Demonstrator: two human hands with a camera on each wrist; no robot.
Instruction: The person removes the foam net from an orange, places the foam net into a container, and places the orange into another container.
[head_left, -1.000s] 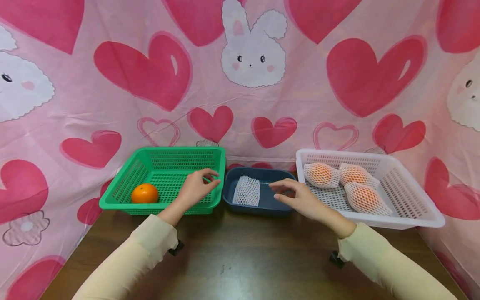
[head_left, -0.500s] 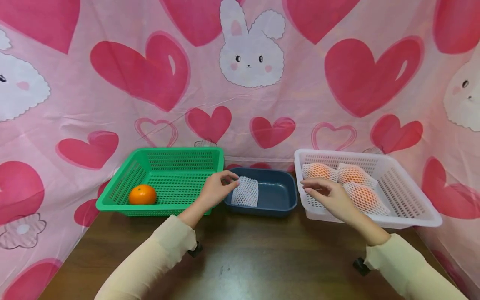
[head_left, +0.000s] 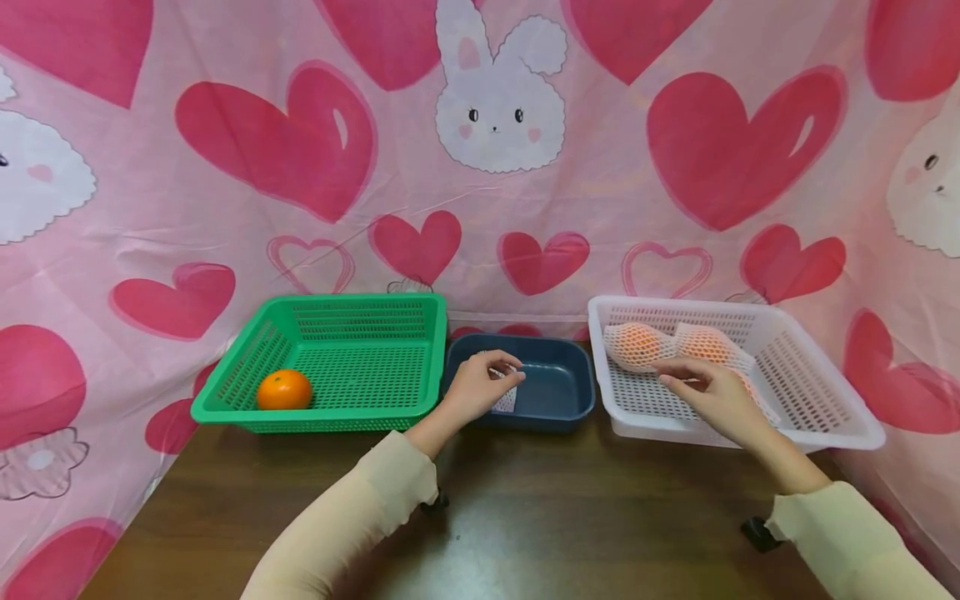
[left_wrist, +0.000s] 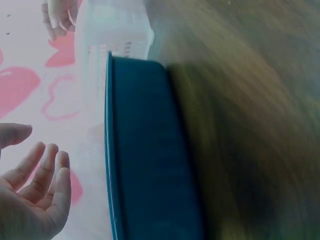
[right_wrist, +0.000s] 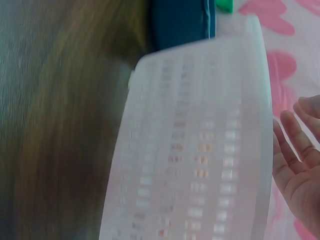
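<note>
Above the dark blue tray my left hand hovers with loosely bent fingers and holds nothing. It partly hides a white foam net sleeve lying in that tray. My right hand is over the white basket, its fingers relaxed and apart. Two oranges in white foam nets, one at the left and one behind, show in the basket. A third netted orange is mostly covered by the right hand. In the left wrist view, the left hand has thumb and fingers spread apart.
A green basket stands at the left with one bare orange in its front left corner. All three containers sit in a row along the back of a brown wooden table. A pink heart-patterned cloth hangs behind them.
Both hands have moved right: the left from over the green basket to over the blue tray, the right from the tray to over the white basket. The fruit has stayed in place.
</note>
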